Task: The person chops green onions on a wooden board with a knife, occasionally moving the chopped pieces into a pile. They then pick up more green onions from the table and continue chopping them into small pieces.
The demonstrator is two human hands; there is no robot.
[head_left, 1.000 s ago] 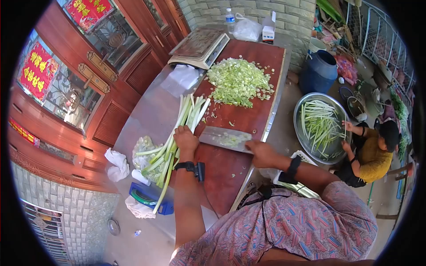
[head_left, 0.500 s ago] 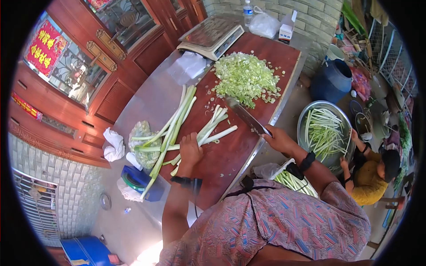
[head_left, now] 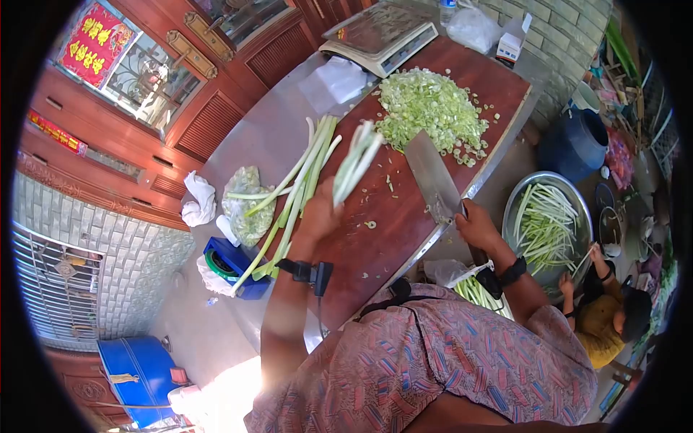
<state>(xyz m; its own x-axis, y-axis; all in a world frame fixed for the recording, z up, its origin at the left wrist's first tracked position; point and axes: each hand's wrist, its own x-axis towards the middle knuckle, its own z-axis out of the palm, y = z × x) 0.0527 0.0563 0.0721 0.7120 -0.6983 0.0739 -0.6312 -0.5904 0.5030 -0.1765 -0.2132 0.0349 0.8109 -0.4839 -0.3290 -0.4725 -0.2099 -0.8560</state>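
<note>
My left hand (head_left: 321,216) is closed around a bunch of scallion stalks (head_left: 356,160), white ends raised over the red board (head_left: 375,249). Beside that hand, more long scallions (head_left: 307,173) lie along the board's left edge. My right hand (head_left: 478,224) grips the handle of a wide cleaver (head_left: 433,175), whose blade reaches over the board with its tip by the heap of chopped scallion (head_left: 429,112). Small loose slices lie scattered on the red surface. A knotted bag of chopped pieces (head_left: 249,206) sits left of the long scallions.
A scale (head_left: 379,36) stands at the table's far end, near a white box (head_left: 512,40). At right, a person (head_left: 603,328) handles stalks at a metal basin (head_left: 547,224); a blue barrel (head_left: 574,144) stands behind. A blue container (head_left: 238,267) and white cloth (head_left: 199,200) are at left.
My left hand has lifted the short scallion bunch off the board, its white ends turning upward. The cleaver has shifted slightly, its blade now showing broadside. The whole view has turned.
</note>
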